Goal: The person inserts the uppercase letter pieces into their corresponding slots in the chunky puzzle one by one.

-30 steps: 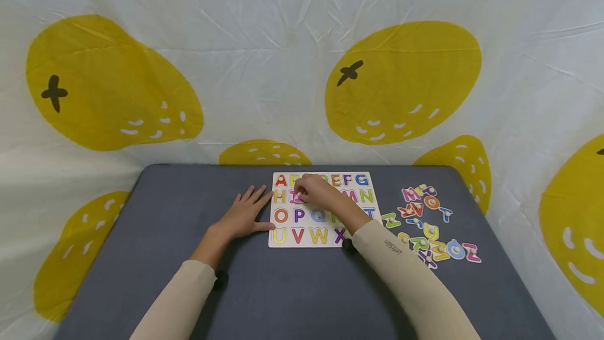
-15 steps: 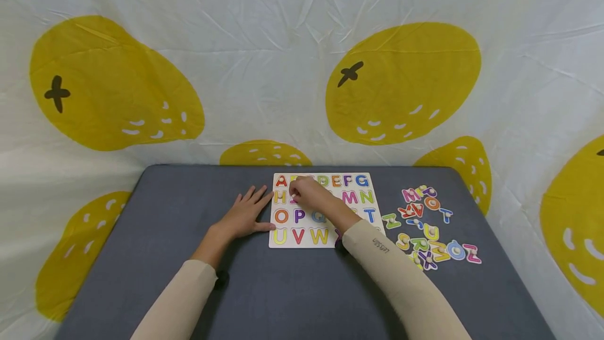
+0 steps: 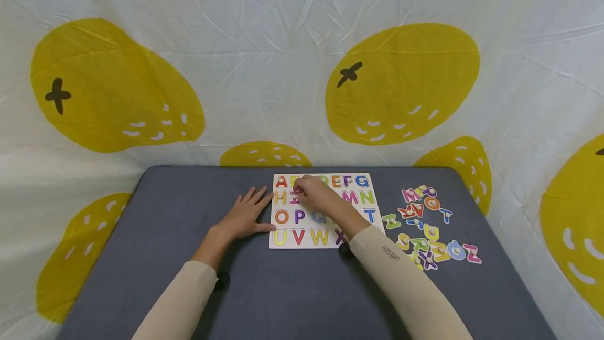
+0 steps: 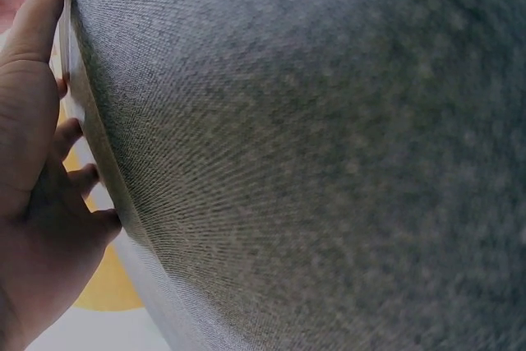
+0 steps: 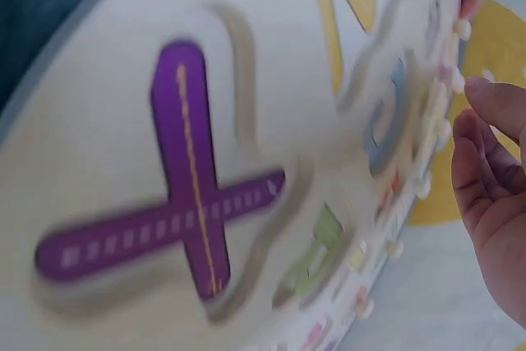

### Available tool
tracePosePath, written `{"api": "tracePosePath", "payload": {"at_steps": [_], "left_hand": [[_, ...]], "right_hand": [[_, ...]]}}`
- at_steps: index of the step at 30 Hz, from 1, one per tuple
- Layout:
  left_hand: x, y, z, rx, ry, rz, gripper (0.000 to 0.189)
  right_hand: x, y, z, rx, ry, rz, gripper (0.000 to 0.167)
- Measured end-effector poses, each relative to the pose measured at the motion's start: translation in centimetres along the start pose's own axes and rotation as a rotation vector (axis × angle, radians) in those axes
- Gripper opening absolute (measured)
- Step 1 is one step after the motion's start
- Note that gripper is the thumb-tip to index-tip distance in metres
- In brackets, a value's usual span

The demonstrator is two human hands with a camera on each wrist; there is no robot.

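Board [image 3: 309, 227] lay at 12 o'clock on table [image 3: 179, 198], close to far edge. Left hand [image 3: 243, 218] spread, fingertips and thumb at board's 9 o'clock edge. Right hand [image 3: 315, 193], fingers curled, was over pink letter I [image 3: 293, 201] toward board's 10 o'clock; whether pinching it, could not tell. Risks judged: letter sitting askew if poorly lined up; board sliding if left hand lifted; right sleeve [image 3: 406, 277] sweeping loose letters [image 3: 455, 250] at 4 o'clock. Green letter [image 3: 390, 220] lay just beside board's 3 o'clock edge. Most room: 9 and 6 o'clock.
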State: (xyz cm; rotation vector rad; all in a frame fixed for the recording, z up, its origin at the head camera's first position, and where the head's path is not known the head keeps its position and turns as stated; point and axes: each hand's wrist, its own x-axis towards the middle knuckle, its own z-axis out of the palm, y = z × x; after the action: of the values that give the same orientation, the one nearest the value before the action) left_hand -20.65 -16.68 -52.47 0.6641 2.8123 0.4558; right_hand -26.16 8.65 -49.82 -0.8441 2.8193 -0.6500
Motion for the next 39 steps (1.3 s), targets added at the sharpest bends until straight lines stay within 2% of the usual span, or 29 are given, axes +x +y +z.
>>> {"api": "tracePosePath", "payload": {"at_steps": [9, 16, 23, 31, 39], "left_hand": [[0.1, -0.4, -0.2, -0.003, 0.01, 0.004, 0.098], [0.0, -0.4, -0.1, -0.005, -0.003, 0.001, 0.099], [0.1, -0.4, 0.3, -0.01, 0.003, 0.011, 0.099], [0.3, -0.4, 0.1, -0.003, -0.004, 0.002, 0.099], [0.2, -0.2, 0.1, -0.009, -0.015, -0.001, 0.099]], "right_hand": [[-2.2, 1.4, -2.7, 0.084, 0.056, 0.047, 0.024], [-4.7, 3.9, -3.6, 0.062, 0.1, 0.045, 0.02], [-8.3, 7.1, -4.9, 0.079, 0.126, 0.135, 0.019], [-13.1, 11.0, -6.9, 0.038, 0.183, 0.166, 0.017], [-17.6, 14.3, -8.8, 0.045, 0.126, 0.225, 0.015]]}}
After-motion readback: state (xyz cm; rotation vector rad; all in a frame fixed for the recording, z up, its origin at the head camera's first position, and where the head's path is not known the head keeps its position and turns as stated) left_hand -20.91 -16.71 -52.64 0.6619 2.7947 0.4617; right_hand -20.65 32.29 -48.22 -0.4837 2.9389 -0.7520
